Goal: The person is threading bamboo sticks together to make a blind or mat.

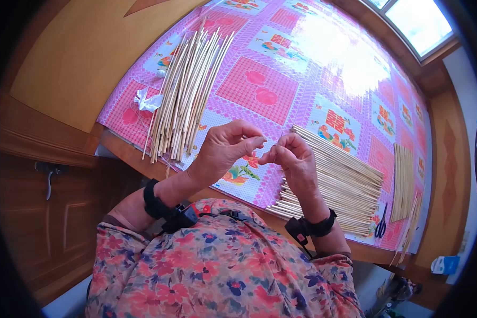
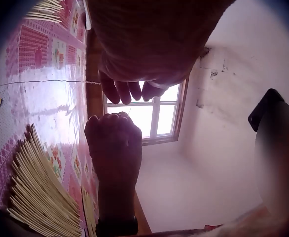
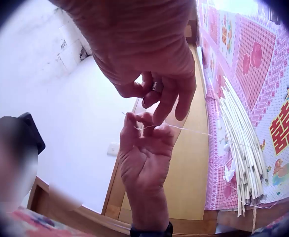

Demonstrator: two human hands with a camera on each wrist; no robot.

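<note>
Both hands are raised close together over the near edge of the table. The left hand (image 1: 225, 151) pinches a thin white thread (image 3: 196, 131) between thumb and fingertips. A short fine end sticks out beside its thumb in the right wrist view. Facing it, the right hand (image 1: 297, 164), with a ring (image 3: 157, 87) on one finger, has its thumb and index finger pinched on the thread near the left fingertips. From the hands the thread runs off toward a loose pile of thin sticks (image 1: 188, 100) on the left. Part of the right fingertips' grip is hidden.
A flat row of sticks (image 1: 339, 183) lies to the right on the patterned tablecloth (image 1: 259, 66), with another bundle (image 1: 403, 180) further right. Dark-handled scissors (image 1: 380, 228) lie near the front edge. A crumpled white scrap (image 1: 148, 100) rests beside the left pile.
</note>
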